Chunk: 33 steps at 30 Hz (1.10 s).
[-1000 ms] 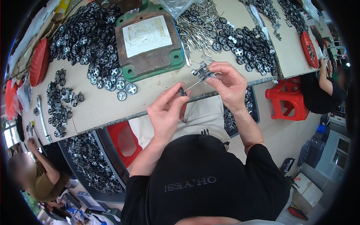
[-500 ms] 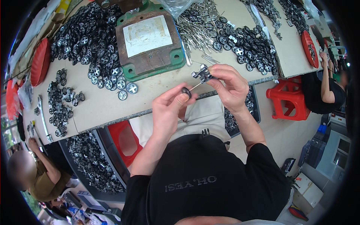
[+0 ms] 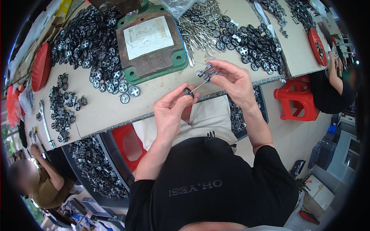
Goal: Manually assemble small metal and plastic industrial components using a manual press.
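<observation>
- Left grip [image 3: 169, 109] pinches a black wheel [image 3: 187, 92] at a thin metal rod's [image 3: 199, 86] end.
- Right grip [image 3: 238, 83] grasps a small grey part [image 3: 204, 72].
- Loose wheels [image 3: 86, 44] lie heaped on the worktop [image 3: 104, 111].

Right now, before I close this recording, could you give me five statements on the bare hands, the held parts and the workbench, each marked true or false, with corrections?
1. The left hand pinches a small black wheel at the end of a thin silver metal rod. True.
2. The right hand is empty. False: the right hand holds a small grey-and-black part.
3. The white rectangular sheet lies among the wheels. False: the sheet lies on a brown-and-green metal base.
4. Many thin metal rods lie right of that base. True.
5. The red plastic stool at far right stands on the workbench. False: the stool stands on the floor.
</observation>
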Tool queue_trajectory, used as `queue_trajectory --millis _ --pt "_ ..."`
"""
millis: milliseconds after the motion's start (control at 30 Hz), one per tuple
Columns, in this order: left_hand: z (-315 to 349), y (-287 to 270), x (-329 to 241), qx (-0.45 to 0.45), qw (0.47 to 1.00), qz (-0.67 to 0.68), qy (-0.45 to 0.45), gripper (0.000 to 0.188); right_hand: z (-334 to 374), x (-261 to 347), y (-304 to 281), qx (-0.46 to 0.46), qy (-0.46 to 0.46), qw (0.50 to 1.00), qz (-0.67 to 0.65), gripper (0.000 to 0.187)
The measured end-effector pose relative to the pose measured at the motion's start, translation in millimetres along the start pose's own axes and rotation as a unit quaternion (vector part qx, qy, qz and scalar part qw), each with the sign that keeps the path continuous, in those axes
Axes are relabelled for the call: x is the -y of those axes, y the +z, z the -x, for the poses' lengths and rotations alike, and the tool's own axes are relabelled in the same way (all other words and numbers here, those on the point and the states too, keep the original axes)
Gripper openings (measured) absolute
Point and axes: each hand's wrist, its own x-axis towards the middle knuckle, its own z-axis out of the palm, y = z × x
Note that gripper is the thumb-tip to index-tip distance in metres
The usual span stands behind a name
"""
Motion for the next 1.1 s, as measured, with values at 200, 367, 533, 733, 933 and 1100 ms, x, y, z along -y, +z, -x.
queue_trajectory --millis 200,367,533,733,933,1100 --pt "2.8 2.1 2.0 -0.005 0.998 -0.051 0.037 0.032 8.7 0.8 10.4 -0.055 0.033 0.997 0.048 0.032" --pt "2.0 5.6 -5.1 -0.02 0.998 -0.067 0.005 0.032 7.8 -22.7 8.3 -0.028 -0.235 0.953 0.189 0.028" --pt "3.0 0.5 5.2 -0.019 0.991 -0.092 0.099 0.032 12.2 -14.5 21.2 -0.076 0.012 0.997 -0.007 0.031" --pt "4.1 -1.5 4.9 -0.037 0.99 -0.094 0.097 0.032 10.7 -14.2 16.4 -0.053 0.043 0.998 0.002 0.03" --pt "1.3 -3.6 -0.9 -0.014 0.996 0.085 -0.026 0.029 8.1 -26.6 9.1 -0.011 -0.042 0.997 -0.071 0.03" --pt "8.8 2.2 2.3 -0.042 0.986 -0.125 0.106 0.027 4.6 -20.6 -3.3 0.032 0.127 0.991 -0.039 0.032"
